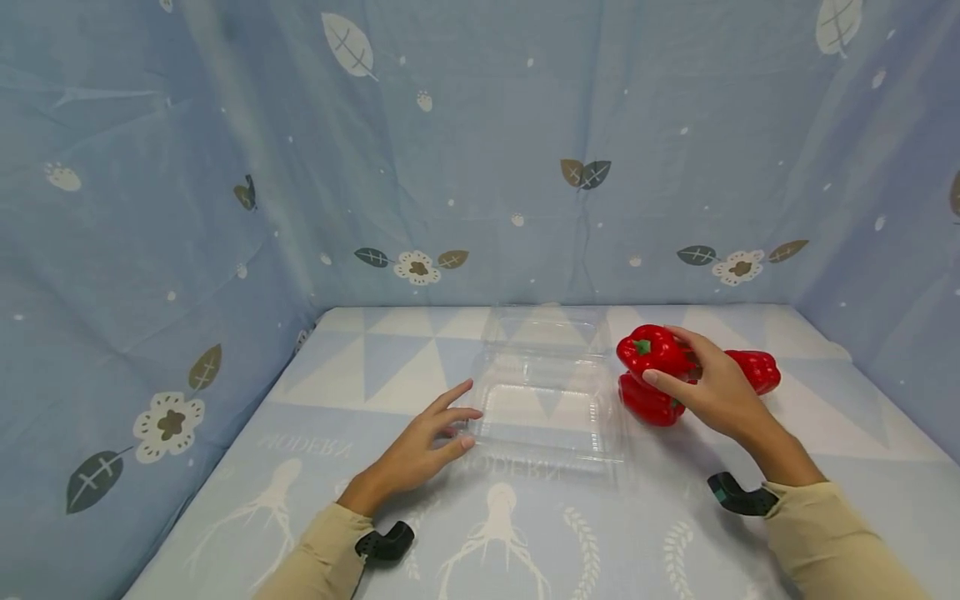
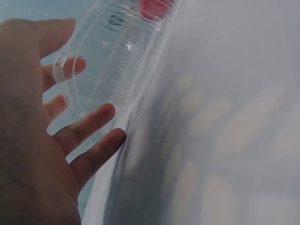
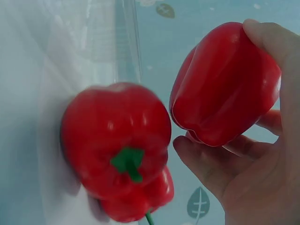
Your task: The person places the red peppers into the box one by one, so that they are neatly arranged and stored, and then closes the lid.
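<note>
My right hand (image 1: 716, 387) grips a red bell pepper (image 1: 652, 350) between thumb and fingers, its green stem end toward the left. In the right wrist view this held pepper (image 3: 225, 84) is off the table. Just below it lies a second red bell pepper (image 1: 651, 403), and a third red bell pepper (image 1: 756, 369) lies beyond the hand to the right. A clear plastic clamshell box (image 1: 486, 425) sits mid-table, its lid (image 1: 547, 321) folded back. At the box's left side my left hand (image 1: 416, 450) has its fingers spread, holding nothing; whether they touch the rim I cannot tell.
The table (image 1: 322, 442) has a pale blue and white patterned cover. Blue printed cloth (image 1: 480, 167) hangs behind it and along both sides. A black wrist device (image 1: 386, 542) is at the left cuff and another black device (image 1: 738, 496) at the right.
</note>
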The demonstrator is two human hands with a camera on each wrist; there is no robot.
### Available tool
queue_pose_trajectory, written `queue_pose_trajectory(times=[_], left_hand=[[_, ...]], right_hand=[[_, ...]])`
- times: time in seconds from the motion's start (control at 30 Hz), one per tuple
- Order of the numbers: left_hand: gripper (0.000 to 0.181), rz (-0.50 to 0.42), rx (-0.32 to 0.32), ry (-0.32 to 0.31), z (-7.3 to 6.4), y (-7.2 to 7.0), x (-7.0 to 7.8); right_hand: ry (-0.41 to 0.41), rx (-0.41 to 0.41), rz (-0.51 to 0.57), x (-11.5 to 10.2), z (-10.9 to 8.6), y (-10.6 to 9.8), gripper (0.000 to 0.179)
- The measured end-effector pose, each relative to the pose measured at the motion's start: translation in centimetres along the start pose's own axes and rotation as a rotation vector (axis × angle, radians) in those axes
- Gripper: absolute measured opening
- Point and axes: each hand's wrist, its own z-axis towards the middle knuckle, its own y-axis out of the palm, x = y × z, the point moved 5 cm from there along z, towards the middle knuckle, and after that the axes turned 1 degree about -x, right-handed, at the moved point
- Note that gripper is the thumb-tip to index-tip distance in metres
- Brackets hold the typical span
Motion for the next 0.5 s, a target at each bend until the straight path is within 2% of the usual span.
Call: queue_pose_trajectory(times=[0.2,0.5], left_hand=[[0.036,-0.056,-0.002,0.016,0.2,0.3,-0.1],[0.036,-0.071,0.02,-0.012,0.1,0.2,-0.2]], right_hand=[[0.052,-0.074,0.042,-0.2,0.8,0.8,0.091],[0.09,-0.167,0.117,-1.3,2.6,2.5,0.093]])
